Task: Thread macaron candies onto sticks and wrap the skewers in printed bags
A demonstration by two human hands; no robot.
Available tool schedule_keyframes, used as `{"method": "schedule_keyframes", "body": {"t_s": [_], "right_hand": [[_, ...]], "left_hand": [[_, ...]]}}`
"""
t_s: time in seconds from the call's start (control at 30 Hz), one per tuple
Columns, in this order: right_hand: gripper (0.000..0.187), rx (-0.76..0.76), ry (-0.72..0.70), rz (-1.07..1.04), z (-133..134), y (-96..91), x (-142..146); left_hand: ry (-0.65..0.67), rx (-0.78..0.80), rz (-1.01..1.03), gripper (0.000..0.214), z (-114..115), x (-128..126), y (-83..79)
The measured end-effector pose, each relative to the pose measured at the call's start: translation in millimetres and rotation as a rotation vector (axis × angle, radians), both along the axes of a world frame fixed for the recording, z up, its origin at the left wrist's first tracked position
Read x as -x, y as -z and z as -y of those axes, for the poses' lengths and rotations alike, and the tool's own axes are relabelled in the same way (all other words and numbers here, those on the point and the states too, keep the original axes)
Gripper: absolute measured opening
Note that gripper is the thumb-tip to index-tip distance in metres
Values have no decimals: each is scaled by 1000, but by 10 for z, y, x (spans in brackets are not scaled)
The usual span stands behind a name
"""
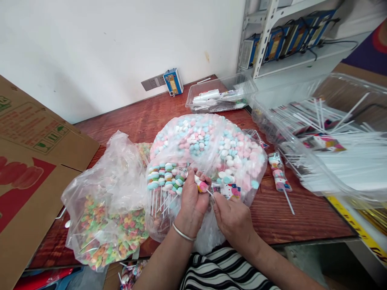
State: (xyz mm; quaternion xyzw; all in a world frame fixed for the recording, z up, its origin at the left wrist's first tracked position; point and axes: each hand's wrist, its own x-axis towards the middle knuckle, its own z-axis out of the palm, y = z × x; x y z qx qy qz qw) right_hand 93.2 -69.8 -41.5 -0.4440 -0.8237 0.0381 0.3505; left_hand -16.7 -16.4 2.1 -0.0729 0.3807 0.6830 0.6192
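My left hand, with a silver bangle at the wrist, is closed around a candy skewer of pink and yellow pieces. My right hand pinches the white stick end of that skewer, next to a small printed wrapper. Both hands rest over a big clear bag of pastel candies. Several finished skewers with blue, white and green candies lie just left of my left hand.
A clear bag of orange and green candies lies at the left beside a cardboard box. A wrapped skewer lies on the wooden table. A clear bin of white sticks is at the right, a smaller bin behind.
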Motion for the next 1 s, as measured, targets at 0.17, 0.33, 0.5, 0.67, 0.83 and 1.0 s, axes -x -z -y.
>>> {"method": "schedule_keyframes", "body": {"t_s": [0.17, 0.33, 0.5, 0.67, 0.83, 1.0], "right_hand": [[23, 468, -34, -305, 26, -35, -33], [23, 627, -84, -459, 95, -56, -20], [24, 728, -64, -703, -14, -52, 148], [30, 1272, -198, -1230, -62, -74, 137], [32, 1512, -297, -1430, -5, -190, 151], [31, 1484, -253, -1536, -56, -179, 222]], "left_hand": [[77, -21, -26, 13, 73, 40, 25], [3, -133, -57, 11, -69, 275, -49], [81, -78, -70, 21, 26, 19, 53], [100, -154, -99, 21, 84, 137, 18], [103, -270, -109, 25, 20, 263, -34], [228, -261, -243, 28, 158, -41, 63]]}}
